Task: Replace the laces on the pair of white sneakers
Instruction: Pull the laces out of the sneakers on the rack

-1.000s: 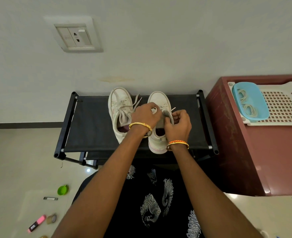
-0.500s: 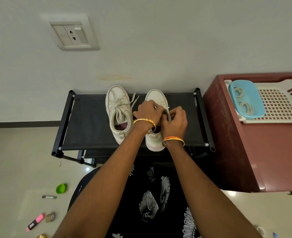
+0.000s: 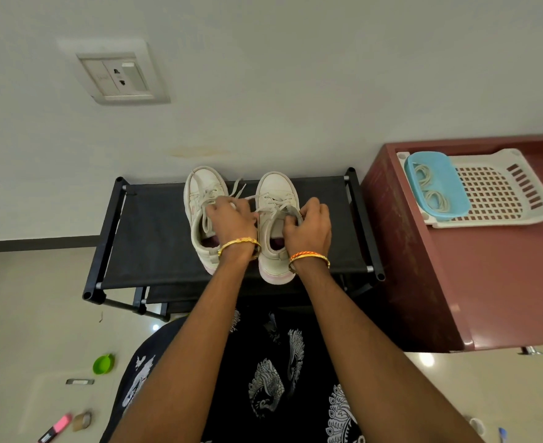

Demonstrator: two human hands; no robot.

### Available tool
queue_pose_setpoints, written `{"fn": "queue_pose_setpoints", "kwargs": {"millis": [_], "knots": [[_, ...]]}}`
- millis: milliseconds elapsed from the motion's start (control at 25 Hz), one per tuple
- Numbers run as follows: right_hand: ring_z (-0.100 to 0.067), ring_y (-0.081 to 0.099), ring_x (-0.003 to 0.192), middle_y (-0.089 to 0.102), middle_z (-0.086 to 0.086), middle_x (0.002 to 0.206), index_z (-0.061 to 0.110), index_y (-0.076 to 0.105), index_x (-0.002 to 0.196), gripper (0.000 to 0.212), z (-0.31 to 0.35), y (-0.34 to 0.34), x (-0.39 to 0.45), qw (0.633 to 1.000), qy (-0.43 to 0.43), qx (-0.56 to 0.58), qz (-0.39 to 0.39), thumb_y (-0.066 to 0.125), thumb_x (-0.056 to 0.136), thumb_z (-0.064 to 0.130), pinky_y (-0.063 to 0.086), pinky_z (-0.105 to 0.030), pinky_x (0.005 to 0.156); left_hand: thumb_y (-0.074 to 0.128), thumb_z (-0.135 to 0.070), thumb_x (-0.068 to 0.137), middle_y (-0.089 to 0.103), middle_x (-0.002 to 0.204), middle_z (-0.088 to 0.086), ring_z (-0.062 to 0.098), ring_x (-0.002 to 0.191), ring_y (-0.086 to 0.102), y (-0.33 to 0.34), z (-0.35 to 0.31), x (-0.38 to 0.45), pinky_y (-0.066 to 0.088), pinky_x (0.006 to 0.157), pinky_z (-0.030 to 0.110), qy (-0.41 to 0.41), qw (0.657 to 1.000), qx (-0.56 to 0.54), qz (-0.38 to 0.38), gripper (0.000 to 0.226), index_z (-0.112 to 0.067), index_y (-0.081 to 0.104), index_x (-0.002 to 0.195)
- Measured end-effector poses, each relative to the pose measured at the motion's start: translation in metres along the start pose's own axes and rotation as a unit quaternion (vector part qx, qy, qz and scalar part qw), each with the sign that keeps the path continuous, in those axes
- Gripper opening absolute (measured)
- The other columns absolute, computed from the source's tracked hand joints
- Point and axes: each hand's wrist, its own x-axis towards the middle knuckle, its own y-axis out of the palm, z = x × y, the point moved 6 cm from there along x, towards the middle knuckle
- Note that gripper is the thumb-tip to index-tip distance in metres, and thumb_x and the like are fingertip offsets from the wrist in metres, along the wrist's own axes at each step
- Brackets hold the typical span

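Right hand (image 3: pixel 310 227): fingers curled, pinching the grey lace (image 3: pixel 291 210) at the right sneaker (image 3: pixel 276 219); fingertips partly hidden behind the lace. Left hand (image 3: pixel 232 219): fingers curled over the lace between the sneakers; its grip is hidden by its back, so cannot tell. Left sneaker (image 3: pixel 204 212) stands just beside the right one, both on the black rack (image 3: pixel 155 231), heels partly covered by the wrists. Spare laces (image 3: pixel 431 191) lie in a blue tub (image 3: pixel 436 183) on the red surface (image 3: pixel 503 282).

Both forearms outstretched, left hand (image 3: pixel 232 219) and right hand (image 3: pixel 310 227) curled.
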Motion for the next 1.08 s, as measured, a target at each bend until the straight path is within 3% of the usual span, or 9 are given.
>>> {"fn": "queue_pose_setpoints", "kwargs": {"millis": [120,200,280,400,480,560,640,880,1080], "knots": [[-0.024,0.054,0.09,0.052,-0.008,0.101,0.009,0.05,0.094,0.02,0.001,0.002,0.0,1.0,-0.003,-0.014,0.011,0.064,0.084,0.02,0.038,-0.026,0.064,0.039,-0.018,0.097,0.063,0.097,0.014,0.014,0.066,0.067,-0.035,-0.008,0.005,0.055,0.062,0.022,0.017,0.997,-0.052,-0.054,0.012,-0.012,0.049,0.093],[-0.023,0.055,0.09,0.052,-0.007,0.101,0.01,0.05,0.097,0.021,0.001,0.002,0.0,0.999,-0.005,-0.03,0.013,0.063,0.085,0.023,0.039,-0.027,0.063,0.04,-0.015,0.096,0.062,0.092,0.008,0.018,0.076,0.067,-0.06,-0.018,0.006,0.054,0.072,0.026,0.02,0.989,-0.098,-0.106,0.008,-0.012,0.048,0.097],[-0.023,0.054,0.091,0.052,-0.007,0.103,0.01,0.051,0.101,0.021,0.004,0.001,-0.001,0.998,-0.019,-0.056,0.011,0.061,0.086,0.022,0.039,-0.028,0.062,0.046,-0.011,0.092,0.054,0.115,0.012,0.023,0.105,0.057,-0.074,-0.026,0.006,0.048,0.091,0.035,0.036,0.987,-0.074,-0.137,0.026,-0.007,0.045,0.117],[-0.023,0.048,0.1,0.05,-0.01,0.111,0.01,0.055,0.107,0.022,0.018,0.0,-0.002,0.994,-0.084,-0.071,0.012,0.058,0.085,0.009,0.048,-0.031,0.07,0.056,-0.018,0.081,0.034,0.142,0.015,0.029,0.133,0.033,-0.076,-0.036,-0.001,0.022,0.111,0.042,0.117,0.969,0.141,-0.164,0.049,-0.008,0.043,0.128],[-0.026,0.044,0.105,0.049,-0.013,0.115,0.006,0.059,0.109,0.026,0.027,0.003,0.0,0.985,-0.138,-0.094,0.037,0.056,0.084,0.003,0.05,-0.036,0.079,0.055,-0.018,0.083,0.051,0.127,0.008,0.027,0.12,0.049,-0.059,-0.038,-0.007,0.033,0.099,0.026,0.182,0.972,0.136,-0.058,0.036,-0.008,0.054,0.117],[-0.028,0.043,0.107,0.05,-0.015,0.116,0.004,0.062,0.107,0.025,0.029,0.007,0.002,0.976,-0.166,-0.125,0.063,0.054,0.084,0.003,0.049,-0.039,0.082,0.055,-0.014,0.089,0.062,0.103,0.0,0.017,0.09,0.063,-0.036,-0.028,-0.018,0.048,0.075,0.015,0.157,0.976,0.091,0.12,0.016,-0.011,0.062,0.103],[-0.029,0.041,0.11,0.049,-0.014,0.119,0.004,0.062,0.109,0.025,0.03,0.013,0.006,0.964,-0.185,-0.166,0.095,0.054,0.085,0.005,0.047,-0.04,0.085,0.059,-0.016,0.088,0.066,0.1,0.0,0.01,0.079,0.061,-0.02,-0.017,-0.023,0.047,0.068,0.012,0.151,0.959,0.138,0.196,0.014,-0.012,0.065,0.1],[-0.031,0.043,0.111,0.046,-0.016,0.122,0.0,0.063,0.105,0.021,0.026,0.026,0.018,0.961,-0.175,-0.156,0.145,0.055,0.085,0.004,0.043,-0.042,0.09,0.065,-0.029,0.079,0.065,0.099,0.001,0.019,0.09,0.06,0.01,-0.004,-0.014,0.049,0.076,0.032,0.155,0.93,0.278,0.185,0.029,-0.014,0.063,0.104],[-0.029,0.058,0.103,0.059,-0.012,0.115,0.01,0.072,0.1,0.022,0.029,0.024,0.041,0.943,-0.161,-0.174,0.233,0.06,0.081,0.009,0.045,-0.031,0.083,0.06,-0.03,0.083,0.047,0.057,0.002,0.024,0.065,0.051,0.019,-0.006,-0.005,0.034,0.057,0.029,0.187,0.919,0.289,0.191,0.029,-0.013,0.053,0.061]]}}
